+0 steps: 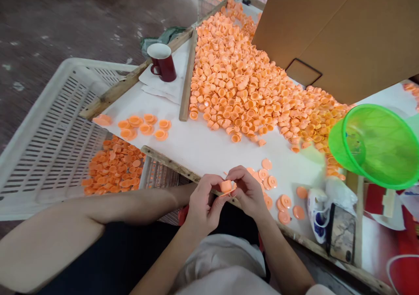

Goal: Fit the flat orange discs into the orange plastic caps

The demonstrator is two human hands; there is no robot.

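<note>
Head view: two hands pinch one orange cap at lower centre of the frame.

Left hand [203, 203] and right hand [248, 191] meet over the near table [209, 146] edge, fingertips of both closed on the cap [226, 186], which sits between them, touching both. Just right of the right hand lie flat discs [281, 199]. A big cap pile [238, 81] fills the upper centre, with a red mug [163, 62] to its left and a cardboard box [340, 29] at upper right. A green bowl [379, 144] stands tilted at the right edge. At left, a white crate [49, 129] holds more caps.
</note>
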